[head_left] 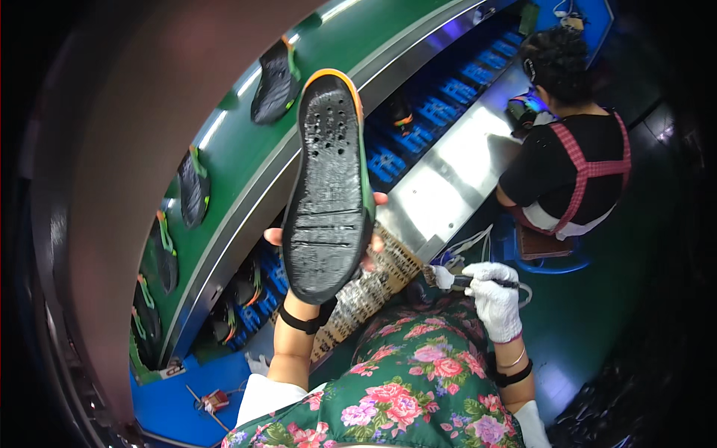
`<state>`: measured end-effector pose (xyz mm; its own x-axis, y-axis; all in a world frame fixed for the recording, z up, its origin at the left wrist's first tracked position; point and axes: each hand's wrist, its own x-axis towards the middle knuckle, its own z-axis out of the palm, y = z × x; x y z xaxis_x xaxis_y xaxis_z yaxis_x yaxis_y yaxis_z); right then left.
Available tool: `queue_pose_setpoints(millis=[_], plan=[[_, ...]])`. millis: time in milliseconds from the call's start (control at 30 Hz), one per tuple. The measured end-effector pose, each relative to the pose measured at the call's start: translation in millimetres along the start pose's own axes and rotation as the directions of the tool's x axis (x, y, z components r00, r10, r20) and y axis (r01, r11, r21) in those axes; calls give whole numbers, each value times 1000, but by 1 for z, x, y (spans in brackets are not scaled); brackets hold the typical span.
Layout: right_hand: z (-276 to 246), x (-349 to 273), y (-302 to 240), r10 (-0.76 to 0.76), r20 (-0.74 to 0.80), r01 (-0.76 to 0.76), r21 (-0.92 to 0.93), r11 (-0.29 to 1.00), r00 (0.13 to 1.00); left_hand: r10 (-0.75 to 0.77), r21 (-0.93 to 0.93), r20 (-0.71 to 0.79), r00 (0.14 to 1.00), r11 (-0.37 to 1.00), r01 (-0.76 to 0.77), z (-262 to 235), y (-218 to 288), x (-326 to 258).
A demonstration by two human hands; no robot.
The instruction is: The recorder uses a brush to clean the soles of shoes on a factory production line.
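My bare left hand [376, 244] holds up a shoe sole [326, 194], its toe end pointing away from me. The sole's inner face is black and looks wet or glossy, with small holes toward the far end and cross grooves nearer me. Orange and green show along its rim. Most of my palm is hidden behind it. To the right, my right hand [495, 302], in a white knit glove, is closed around the dark handle of a brush [442, 278]. The brush head points left, apart from the sole, above the edge of a patterned brown covering [371, 291].
A green conveyor belt [224, 142] with several more soles [194, 188] runs along the left. Below it is a blue slatted conveyor [441, 112] carrying dark shoe parts. A metal ledge [437, 194] lies ahead. At right, a co-worker [571, 149] sits on a blue stool [549, 265].
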<state>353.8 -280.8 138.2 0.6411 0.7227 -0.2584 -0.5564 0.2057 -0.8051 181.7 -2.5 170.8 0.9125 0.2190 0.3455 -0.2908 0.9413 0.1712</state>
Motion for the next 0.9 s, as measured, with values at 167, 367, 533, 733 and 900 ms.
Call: queue_pose_setpoints(millis=[167, 367, 533, 733, 900], plan=[[-7, -6, -7, -30, -163, 5, -153, 988, 986, 76, 141, 248, 966, 984, -114, 2, 56, 104], [-42, 17, -22, -77, -184, 2, -375, 927, 980, 398, -152, -434, 808, 852, -501, -77, 83, 268], [-62, 36, -25, -90, -158, 19, -404, 914, 983, 356, -154, -618, 701, 819, -553, -121, 113, 328], [-57, 61, -25, -32, 17, 36, -485, 874, 999, 628, 259, -596, 500, 740, -621, -133, 131, 353], [-55, 71, -40, -93, 75, 120, -556, 823, 993, 189, 287, -415, 890, 955, -69, -76, 46, 312]])
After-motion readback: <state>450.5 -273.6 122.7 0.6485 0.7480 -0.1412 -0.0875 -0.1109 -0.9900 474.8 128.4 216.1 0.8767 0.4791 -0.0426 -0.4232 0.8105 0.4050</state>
